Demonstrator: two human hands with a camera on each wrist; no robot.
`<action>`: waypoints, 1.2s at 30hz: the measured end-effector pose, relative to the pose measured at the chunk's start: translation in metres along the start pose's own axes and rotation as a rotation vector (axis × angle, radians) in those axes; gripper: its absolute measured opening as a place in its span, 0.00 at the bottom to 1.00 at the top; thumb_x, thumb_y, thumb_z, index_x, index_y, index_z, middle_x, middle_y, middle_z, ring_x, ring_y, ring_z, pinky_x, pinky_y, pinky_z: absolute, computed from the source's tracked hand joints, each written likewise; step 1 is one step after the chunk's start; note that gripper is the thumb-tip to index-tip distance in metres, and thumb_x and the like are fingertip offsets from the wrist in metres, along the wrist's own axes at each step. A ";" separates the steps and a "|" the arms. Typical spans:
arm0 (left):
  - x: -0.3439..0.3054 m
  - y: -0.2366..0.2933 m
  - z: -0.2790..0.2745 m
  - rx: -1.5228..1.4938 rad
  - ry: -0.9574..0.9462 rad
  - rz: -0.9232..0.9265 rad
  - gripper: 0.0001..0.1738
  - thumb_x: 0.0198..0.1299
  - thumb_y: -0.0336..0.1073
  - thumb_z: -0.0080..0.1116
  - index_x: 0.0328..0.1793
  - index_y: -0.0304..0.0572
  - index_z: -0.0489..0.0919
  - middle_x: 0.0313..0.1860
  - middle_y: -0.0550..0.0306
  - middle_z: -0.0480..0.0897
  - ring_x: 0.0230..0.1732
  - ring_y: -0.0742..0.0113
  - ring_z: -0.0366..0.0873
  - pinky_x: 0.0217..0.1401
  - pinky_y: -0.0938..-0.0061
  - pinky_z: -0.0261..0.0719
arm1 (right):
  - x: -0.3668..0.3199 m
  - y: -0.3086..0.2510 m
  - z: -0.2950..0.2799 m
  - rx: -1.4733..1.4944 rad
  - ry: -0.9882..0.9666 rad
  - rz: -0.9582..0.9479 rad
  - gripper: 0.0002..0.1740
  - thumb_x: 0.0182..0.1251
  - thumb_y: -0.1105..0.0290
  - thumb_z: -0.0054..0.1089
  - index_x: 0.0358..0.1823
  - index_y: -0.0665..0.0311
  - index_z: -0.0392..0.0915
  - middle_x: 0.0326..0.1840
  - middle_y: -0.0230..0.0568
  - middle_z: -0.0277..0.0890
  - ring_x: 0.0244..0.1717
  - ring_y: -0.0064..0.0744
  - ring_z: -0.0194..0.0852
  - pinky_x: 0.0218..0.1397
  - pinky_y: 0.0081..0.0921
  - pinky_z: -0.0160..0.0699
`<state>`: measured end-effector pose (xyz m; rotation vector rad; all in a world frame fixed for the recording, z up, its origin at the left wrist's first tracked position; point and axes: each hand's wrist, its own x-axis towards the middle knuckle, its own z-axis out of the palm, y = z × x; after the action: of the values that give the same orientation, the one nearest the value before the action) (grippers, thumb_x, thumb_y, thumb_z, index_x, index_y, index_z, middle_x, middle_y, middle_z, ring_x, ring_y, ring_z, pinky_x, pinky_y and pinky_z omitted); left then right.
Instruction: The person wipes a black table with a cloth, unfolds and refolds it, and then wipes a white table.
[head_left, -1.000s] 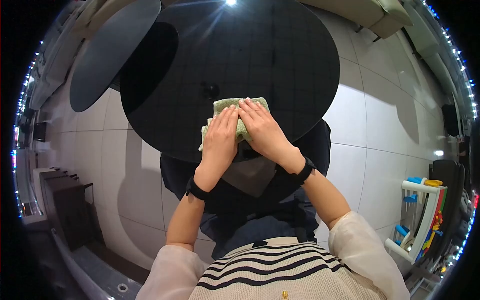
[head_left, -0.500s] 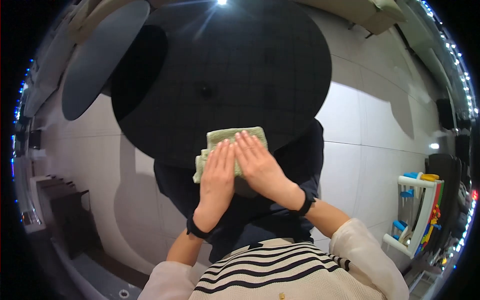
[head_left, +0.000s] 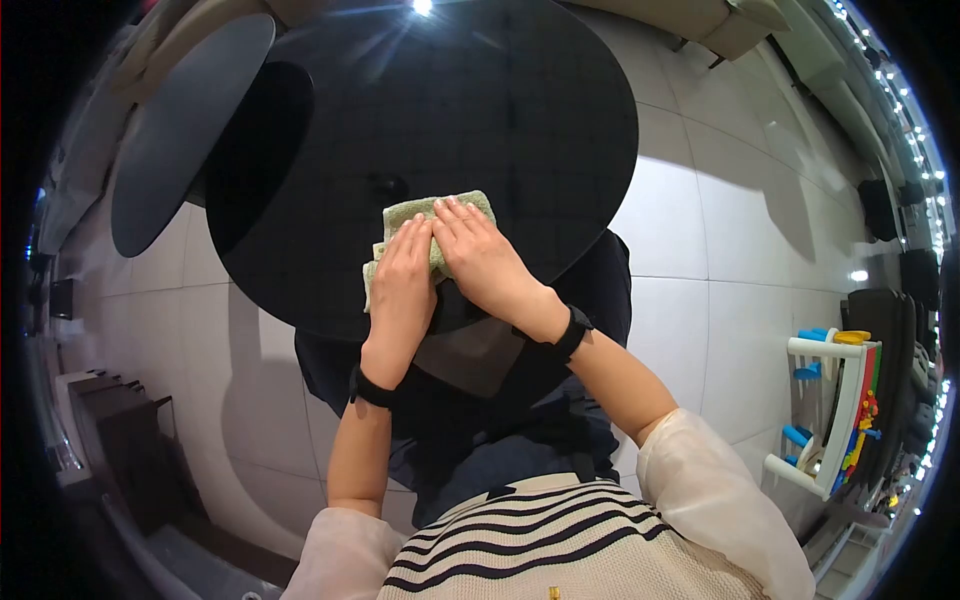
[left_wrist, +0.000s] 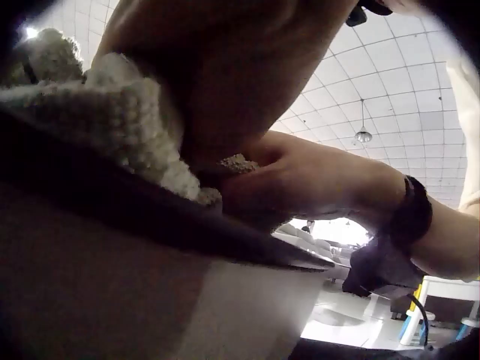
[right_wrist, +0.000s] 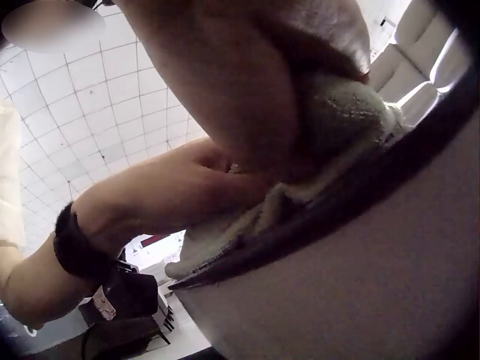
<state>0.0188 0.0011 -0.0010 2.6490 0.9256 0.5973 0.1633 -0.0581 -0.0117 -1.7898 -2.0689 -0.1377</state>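
A: Fingers (head_left: 455, 215) straight and flat on both hands. Left hand (head_left: 400, 290) and right hand (head_left: 490, 265) lie side by side, pressing the green cloth (head_left: 412, 212). Nothing gripped.
B: Cloth position?
A: Under the palms, showing just past the fingertips, on the glossy black bench (head_left: 520, 120). Bench edge is close, on the wrist side.
B: Risk?
A: Probably bunching, or sliding off that edge. Flat palms only press, and the surface looks slick.

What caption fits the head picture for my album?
Left hand and right hand press a green cloth flat on the round black table.
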 end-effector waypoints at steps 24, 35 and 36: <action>-0.005 0.030 0.005 -0.054 -0.079 0.010 0.32 0.53 0.13 0.52 0.68 0.27 0.71 0.71 0.36 0.73 0.74 0.44 0.68 0.76 0.58 0.68 | -0.031 0.005 -0.019 0.049 -0.004 0.054 0.25 0.63 0.77 0.53 0.62 0.77 0.71 0.70 0.59 0.71 0.75 0.50 0.66 0.79 0.41 0.61; 0.000 0.037 0.007 -0.038 -0.060 0.024 0.30 0.55 0.14 0.50 0.68 0.25 0.70 0.70 0.34 0.73 0.73 0.42 0.69 0.77 0.58 0.66 | -0.029 0.015 -0.028 0.059 -0.059 0.048 0.27 0.60 0.79 0.56 0.63 0.77 0.71 0.71 0.59 0.69 0.77 0.51 0.62 0.80 0.42 0.59; -0.007 0.038 0.006 -0.043 -0.080 0.025 0.31 0.56 0.16 0.50 0.69 0.24 0.69 0.70 0.33 0.72 0.73 0.41 0.68 0.78 0.56 0.65 | -0.034 0.011 -0.030 0.040 -0.075 0.036 0.27 0.61 0.78 0.56 0.64 0.77 0.70 0.71 0.59 0.69 0.77 0.51 0.62 0.80 0.42 0.59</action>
<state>0.0364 -0.0329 0.0060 2.6292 0.8494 0.5065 0.1843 -0.0972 0.0012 -1.8337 -2.0739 -0.0186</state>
